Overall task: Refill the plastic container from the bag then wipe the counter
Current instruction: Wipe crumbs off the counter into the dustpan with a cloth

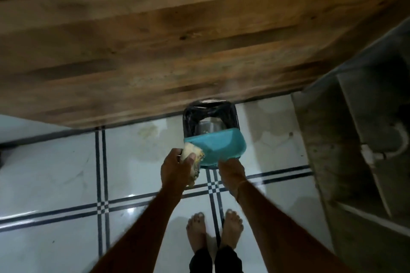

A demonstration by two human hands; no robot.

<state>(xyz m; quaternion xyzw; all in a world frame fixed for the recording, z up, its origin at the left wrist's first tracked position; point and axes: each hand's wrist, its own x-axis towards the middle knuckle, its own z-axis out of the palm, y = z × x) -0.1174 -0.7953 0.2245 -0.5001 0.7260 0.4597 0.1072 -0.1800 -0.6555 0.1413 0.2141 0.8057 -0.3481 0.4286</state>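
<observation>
Nearest us, our bare feet stand on the tiled floor, and both forearms reach forward and down. Our left hand is curled round a pale, yellow-flecked cloth, thumb pressed on top. The cloth touches the left end of the teal plastic container. Our right hand grips the container's near edge; its fingertips are hidden beneath. The 2 hands are about equally near, the left at the end, the right behind. The container's long axis runs left to right and it looks tipped away from us, over the black-lined bin just beyond. It looks smooth and rounded, blurred. Furthest, the wooden counter overhangs the bin. We judge the next wipe should sweep forward, toward the bin.
</observation>
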